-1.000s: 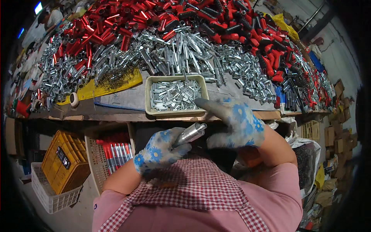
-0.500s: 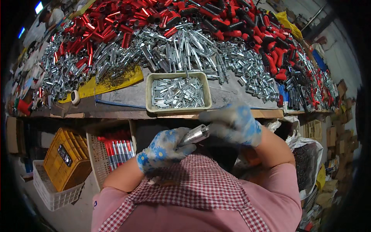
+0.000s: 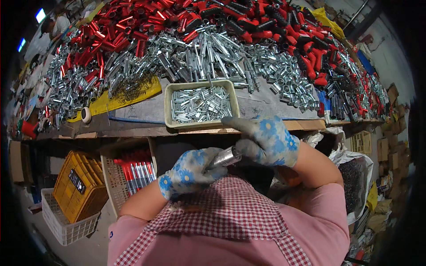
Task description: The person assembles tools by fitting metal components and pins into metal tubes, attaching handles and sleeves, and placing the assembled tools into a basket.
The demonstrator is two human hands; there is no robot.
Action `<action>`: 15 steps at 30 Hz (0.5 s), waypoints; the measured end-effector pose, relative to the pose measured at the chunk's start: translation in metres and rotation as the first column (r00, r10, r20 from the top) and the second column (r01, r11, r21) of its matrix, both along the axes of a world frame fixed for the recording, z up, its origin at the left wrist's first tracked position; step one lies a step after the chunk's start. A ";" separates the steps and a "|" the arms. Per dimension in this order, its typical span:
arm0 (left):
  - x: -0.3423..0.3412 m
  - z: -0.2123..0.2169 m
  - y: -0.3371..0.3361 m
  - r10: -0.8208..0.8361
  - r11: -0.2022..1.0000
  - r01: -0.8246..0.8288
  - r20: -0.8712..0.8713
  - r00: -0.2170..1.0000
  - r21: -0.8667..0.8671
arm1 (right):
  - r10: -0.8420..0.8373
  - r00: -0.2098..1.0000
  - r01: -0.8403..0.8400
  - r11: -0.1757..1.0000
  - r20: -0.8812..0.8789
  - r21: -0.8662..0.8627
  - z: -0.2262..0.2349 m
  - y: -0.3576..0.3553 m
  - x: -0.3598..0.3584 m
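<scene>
My left hand (image 3: 191,172), in a grey glove with blue flowers, is wrapped round a shiny silver metal cylinder (image 3: 227,157) just in front of the apron. The cylinder lies tilted, its far end rising to the right. My right hand (image 3: 266,139), gloved alike, is at that end. Its index finger stretches left toward the rim of a tray, while the thumb sits lower by the cylinder, apart from the finger. Whether the curled fingers touch the cylinder's end is hard to see. Beyond the hands, a cream tray (image 3: 167,104) holds many small silver pins (image 3: 202,104).
On the bench (image 3: 146,108) are heaps of red tubes (image 3: 120,31), silver rods (image 3: 208,53), short silver sleeves (image 3: 293,86) and red-black handles (image 3: 266,26). A yellow cloth (image 3: 106,103) bears dark springs. Below left stand yellow crates (image 3: 77,186) and a bin (image 3: 113,170) of red-and-silver tools.
My right hand has slowed from a blur; its index finger now stretches out toward the tray. My left hand keeps its hold on the cylinder. The view has shifted slightly.
</scene>
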State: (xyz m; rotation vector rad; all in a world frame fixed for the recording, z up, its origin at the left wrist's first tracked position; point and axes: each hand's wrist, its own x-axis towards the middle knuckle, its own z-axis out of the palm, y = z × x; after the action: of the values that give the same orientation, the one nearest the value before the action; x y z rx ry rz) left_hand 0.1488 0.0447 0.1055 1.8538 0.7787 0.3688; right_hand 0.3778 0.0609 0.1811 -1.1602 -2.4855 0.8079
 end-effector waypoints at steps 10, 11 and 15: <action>0.005 -0.018 -0.013 0.157 0.931 -0.192 0.134 0.978 0.310 | 0.116 0.993 -0.116 0.990 0.014 0.077 -0.026 -0.007 -0.006; 0.005 -0.021 -0.016 0.210 0.894 -0.258 0.166 0.963 0.366 | 0.087 0.996 -0.086 0.994 -0.010 0.066 -0.027 -0.007 -0.006; -0.015 -0.026 -0.015 0.496 0.705 -0.490 0.138 0.857 0.512 | -0.133 0.978 0.057 0.913 -0.162 -0.404 -0.036 -0.004 -0.014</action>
State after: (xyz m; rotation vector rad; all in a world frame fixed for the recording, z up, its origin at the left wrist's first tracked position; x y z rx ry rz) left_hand 0.1339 0.0299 0.0794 2.1301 1.2874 1.0130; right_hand 0.3634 0.0570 0.1455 -1.2513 -2.1509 1.3720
